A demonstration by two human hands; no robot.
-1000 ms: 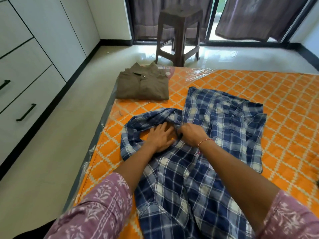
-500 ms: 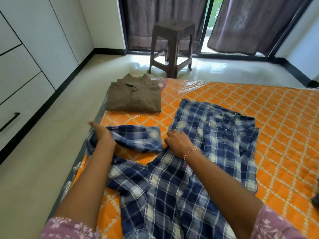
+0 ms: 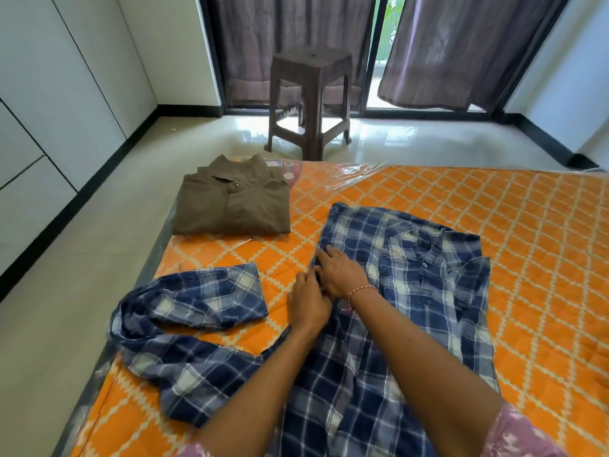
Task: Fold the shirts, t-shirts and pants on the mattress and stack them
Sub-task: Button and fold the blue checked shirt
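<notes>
Home bedroom, mattress [image 3: 494,225], wardrobe [image 3: 49,110], curtains [image 3: 461,44]

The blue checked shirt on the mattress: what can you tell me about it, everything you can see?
The blue checked shirt looks like soft woven cloth in navy, pale blue and white plaid, with a collar and a buttoned front. It lies face up on the orange mattress, its body partly folded. One long sleeve trails out in a loop toward the mattress edge, cuff lying flat. The left hand and right hand both rest on its folded edge near the shoulder.
</notes>
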